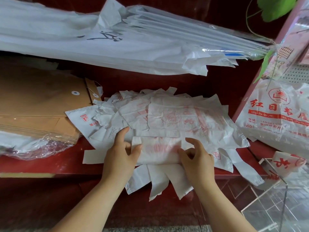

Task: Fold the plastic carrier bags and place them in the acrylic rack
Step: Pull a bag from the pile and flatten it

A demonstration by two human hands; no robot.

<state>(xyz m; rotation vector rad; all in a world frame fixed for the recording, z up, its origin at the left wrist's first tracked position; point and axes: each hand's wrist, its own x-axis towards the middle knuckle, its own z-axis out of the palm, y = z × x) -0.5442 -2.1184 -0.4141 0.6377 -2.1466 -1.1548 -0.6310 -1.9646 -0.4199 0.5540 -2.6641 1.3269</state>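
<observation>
— What shows of the person?
— Two bare hands, the left hand [119,158] and the right hand [197,158], each with a bare forearm behind it.
— What covers the arms?
— Only skin: the left forearm [93,201] and the right forearm [222,206] are bare as far as the view reaches.
— And the fingers?
— Slim, with short-trimmed nails; finer detail is too small to tell.

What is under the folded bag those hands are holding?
A pile of flat white carrier bags on the red shelf. The folded bag, left hand and right hand hide its near part.
</observation>
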